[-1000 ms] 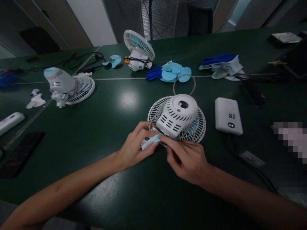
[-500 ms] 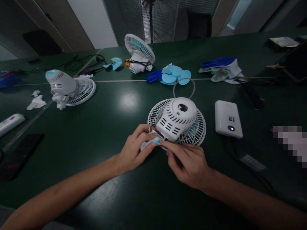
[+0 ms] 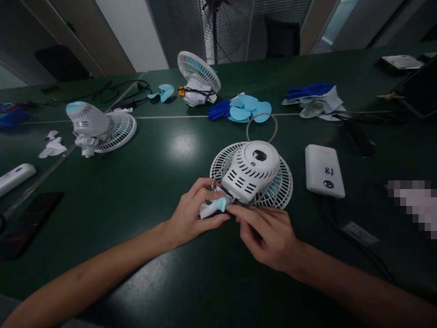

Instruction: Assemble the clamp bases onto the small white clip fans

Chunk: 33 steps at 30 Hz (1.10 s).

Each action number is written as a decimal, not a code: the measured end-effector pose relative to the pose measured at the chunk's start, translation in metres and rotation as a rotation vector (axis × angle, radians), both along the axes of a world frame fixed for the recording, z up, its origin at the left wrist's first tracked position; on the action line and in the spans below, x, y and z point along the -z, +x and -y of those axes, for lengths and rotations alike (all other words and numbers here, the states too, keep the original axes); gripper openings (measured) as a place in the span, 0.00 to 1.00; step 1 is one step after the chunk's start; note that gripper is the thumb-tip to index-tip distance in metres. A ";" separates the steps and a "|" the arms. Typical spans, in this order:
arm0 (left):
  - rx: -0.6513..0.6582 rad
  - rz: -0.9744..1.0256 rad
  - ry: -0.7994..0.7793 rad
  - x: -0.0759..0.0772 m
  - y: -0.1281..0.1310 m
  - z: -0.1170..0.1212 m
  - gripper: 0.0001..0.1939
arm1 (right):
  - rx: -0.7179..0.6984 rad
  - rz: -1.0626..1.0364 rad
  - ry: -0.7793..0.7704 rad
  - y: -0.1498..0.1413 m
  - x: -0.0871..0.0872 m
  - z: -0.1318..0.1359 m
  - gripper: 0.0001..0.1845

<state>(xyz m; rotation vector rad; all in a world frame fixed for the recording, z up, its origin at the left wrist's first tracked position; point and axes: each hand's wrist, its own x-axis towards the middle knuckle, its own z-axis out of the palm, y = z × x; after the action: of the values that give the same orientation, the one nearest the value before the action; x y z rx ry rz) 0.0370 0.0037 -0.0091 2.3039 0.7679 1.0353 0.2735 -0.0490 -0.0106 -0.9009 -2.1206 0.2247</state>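
Note:
A white fan (image 3: 251, 171) lies grille-down on the green table, its motor housing upward and a grey cord looped around it. My left hand (image 3: 194, 207) is closed around the fan's white mount (image 3: 207, 210), at the housing's lower end. A light blue knob (image 3: 221, 204) sticks out of this mount, between my hands. My right hand (image 3: 268, 232) has its fingers curled, and its index fingertip is at the knob's right edge. Whatever lies between its thumb and fingers is hidden.
Two more fans stand at the left (image 3: 90, 123) and the back (image 3: 198, 82). Light blue fan blades (image 3: 249, 108) lie by blue gloves (image 3: 218, 110). A white power bank (image 3: 324, 171) with a cable is on the right, a dark phone (image 3: 32, 223) on the left.
The light blue knob has turned and shows more of its face. My left thumb has dropped away from it, while my right index fingertip stays beside it. The fan remains in place.

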 end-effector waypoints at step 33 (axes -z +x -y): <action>-0.016 -0.013 0.029 -0.002 0.001 0.000 0.14 | -0.034 0.003 -0.050 -0.001 -0.003 0.000 0.19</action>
<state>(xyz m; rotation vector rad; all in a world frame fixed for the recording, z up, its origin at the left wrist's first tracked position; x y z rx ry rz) 0.0380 0.0034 -0.0068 2.3351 0.7828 1.0459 0.2721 -0.0485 -0.0076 -0.8944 -2.1424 0.2950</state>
